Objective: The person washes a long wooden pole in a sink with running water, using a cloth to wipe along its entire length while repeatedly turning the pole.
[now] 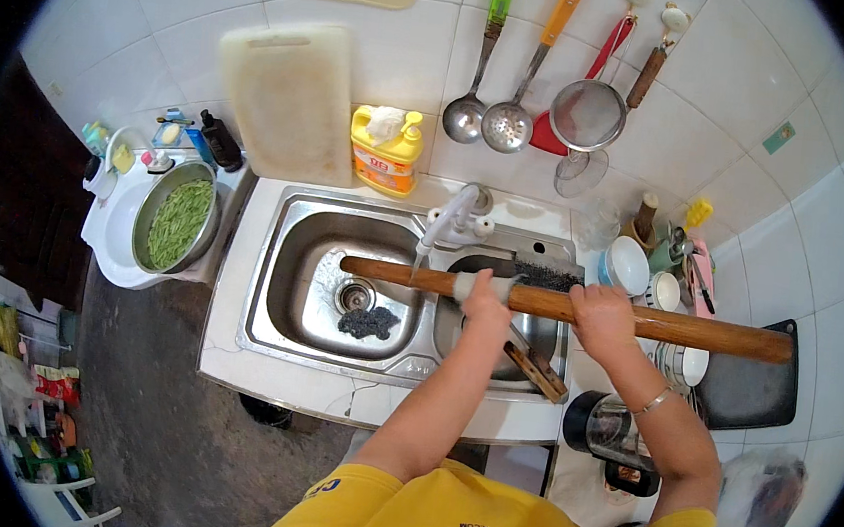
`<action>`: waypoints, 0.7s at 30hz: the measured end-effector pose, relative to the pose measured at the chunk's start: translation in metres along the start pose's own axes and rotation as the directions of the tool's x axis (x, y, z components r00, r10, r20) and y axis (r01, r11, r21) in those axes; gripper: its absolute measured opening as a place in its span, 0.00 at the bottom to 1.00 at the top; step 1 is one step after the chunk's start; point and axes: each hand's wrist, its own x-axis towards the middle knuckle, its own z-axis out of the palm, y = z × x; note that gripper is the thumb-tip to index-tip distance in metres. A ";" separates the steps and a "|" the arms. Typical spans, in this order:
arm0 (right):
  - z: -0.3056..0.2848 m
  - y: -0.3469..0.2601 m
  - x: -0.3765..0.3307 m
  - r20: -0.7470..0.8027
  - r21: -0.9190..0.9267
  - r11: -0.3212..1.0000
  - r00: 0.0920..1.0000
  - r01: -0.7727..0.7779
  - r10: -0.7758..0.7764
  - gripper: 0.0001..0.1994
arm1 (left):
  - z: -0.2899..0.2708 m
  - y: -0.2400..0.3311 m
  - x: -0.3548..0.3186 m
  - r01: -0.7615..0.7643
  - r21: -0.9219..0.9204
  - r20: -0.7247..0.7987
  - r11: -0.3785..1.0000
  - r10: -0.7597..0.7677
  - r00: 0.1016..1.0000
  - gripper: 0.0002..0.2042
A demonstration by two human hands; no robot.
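A long wooden rolling pin (697, 331) lies slantwise over the double sink, its left end above the left basin (288, 242). My right hand (601, 316) is closed round it right of the middle. Further left, my left hand (487, 301) is closed on a pale grey scrubbing cloth (464, 286) that wraps the pin; the cloth's exact kind is unclear. From the white tap (449, 221) a thin stream of water falls onto the pin. Below my hands, a cleaver's wooden handle (536, 373) rests over the right basin's front edge; part of its blade is hidden.
A dark scouring pad (369, 322) sits by the drain. Behind the sink stand a yellow jug (386, 152) and a white cutting board (286, 101). Bowls (627, 265) and a black board (767, 389) are at right. A metal bowl of green beans (181, 217) stands left.
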 end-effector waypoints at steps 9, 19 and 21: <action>-0.070 0.062 -0.081 0.113 0.010 0.996 0.990 -0.091 0.089 0.24 | -0.053 0.139 0.126 -0.258 -0.147 0.164 0.955 0.281 0.946 0.21; -0.016 0.011 -0.032 0.099 0.007 0.998 0.993 -0.064 0.063 0.18 | -0.020 0.001 0.046 -0.178 0.067 0.022 0.982 0.177 0.984 0.31; -0.014 0.005 -0.028 0.132 0.076 0.997 0.991 -0.034 0.023 0.18 | -0.024 0.032 0.104 -0.239 -0.029 0.002 0.971 0.239 0.971 0.35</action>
